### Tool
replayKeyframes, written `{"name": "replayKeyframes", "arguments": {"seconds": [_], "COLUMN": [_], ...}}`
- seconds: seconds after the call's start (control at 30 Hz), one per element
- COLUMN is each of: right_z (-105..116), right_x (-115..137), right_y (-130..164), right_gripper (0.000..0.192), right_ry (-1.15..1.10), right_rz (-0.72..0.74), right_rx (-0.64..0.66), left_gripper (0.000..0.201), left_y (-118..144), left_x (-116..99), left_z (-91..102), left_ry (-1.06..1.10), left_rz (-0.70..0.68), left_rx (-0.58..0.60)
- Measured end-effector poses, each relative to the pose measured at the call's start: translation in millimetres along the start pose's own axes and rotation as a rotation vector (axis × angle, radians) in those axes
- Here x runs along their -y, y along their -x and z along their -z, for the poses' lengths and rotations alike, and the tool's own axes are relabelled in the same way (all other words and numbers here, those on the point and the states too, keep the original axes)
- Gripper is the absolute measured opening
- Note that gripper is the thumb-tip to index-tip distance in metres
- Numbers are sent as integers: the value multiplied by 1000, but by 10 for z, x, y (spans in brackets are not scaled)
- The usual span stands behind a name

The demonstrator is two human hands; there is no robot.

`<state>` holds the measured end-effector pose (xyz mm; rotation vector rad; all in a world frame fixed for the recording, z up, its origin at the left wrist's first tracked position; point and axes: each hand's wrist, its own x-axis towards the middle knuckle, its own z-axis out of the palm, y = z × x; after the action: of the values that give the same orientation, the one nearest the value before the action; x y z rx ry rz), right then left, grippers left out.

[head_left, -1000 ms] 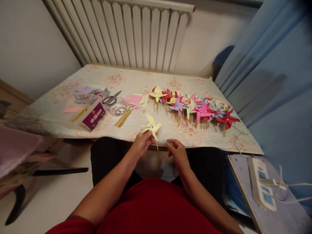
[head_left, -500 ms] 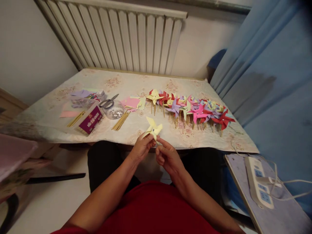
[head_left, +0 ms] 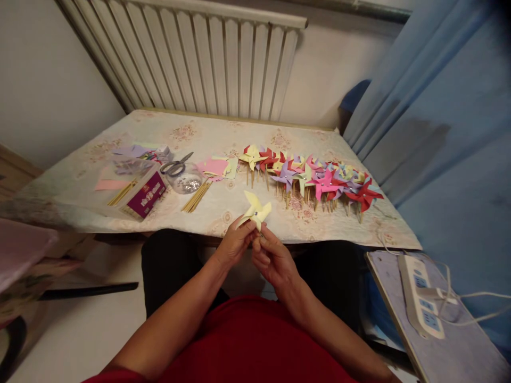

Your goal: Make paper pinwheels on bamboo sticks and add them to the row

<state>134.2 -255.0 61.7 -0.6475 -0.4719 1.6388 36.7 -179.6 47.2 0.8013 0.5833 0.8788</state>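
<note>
Both hands meet just over the near edge of the table [head_left: 80,186], at about its middle, and both are closed on one yellow pinwheel [head_left: 256,210]. The left hand [head_left: 235,242] pinches it from the left with fingertips at the base of the paper blades, and the right hand [head_left: 272,258] presses in from below and to the right, its fingers curled up under the wheel; the two hands touch each other there. The pinwheel's stick is hidden behind the fingers. The blades stand up above the fingertips, slightly tilted to the right. On the table beyond, a long row of finished pinwheels [head_left: 315,178] in red, pink, purple and yellow lies from the middle towards the right edge, overlapping one another with sticks pointing at the near edge. Left of that row lie loose pink and yellow paper squares [head_left: 217,166], a bundle of sticks [head_left: 195,196], and a clear round tub [head_left: 186,179] with scissors [head_left: 175,165] resting across its top. Further left a purple box [head_left: 147,194] lies beside more sticks [head_left: 122,192] and more paper [head_left: 109,184]. A radiator [head_left: 207,64] stands against the wall behind the far edge, a blue curtain [head_left: 439,106] hangs to the right, and a power strip [head_left: 421,298] rests on a board off the table's near right corner.
</note>
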Motion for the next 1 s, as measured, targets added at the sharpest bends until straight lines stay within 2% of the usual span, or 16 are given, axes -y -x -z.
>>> {"name": "replayKeyframes", "arguments": {"seconds": [0.5,0.87,1.0], "right_z": [-32,-17,-17], "right_x": [-3,-2,-5], "right_y": [-9,-8,-8], "right_gripper": [31,32,33], "right_ry": [-132,-119,-139], "right_rz": [-6,-10,-16], "right_rx": [85,58,51], "left_gripper": [31,28,28], "left_y": [42,51,43], "left_x": [0,-19,-6], "left_z": [-48,-74,-77], "left_ry": [-1,-29,-13], "left_rz": [79,68,45], "left_rx": [1,17,-14]}}
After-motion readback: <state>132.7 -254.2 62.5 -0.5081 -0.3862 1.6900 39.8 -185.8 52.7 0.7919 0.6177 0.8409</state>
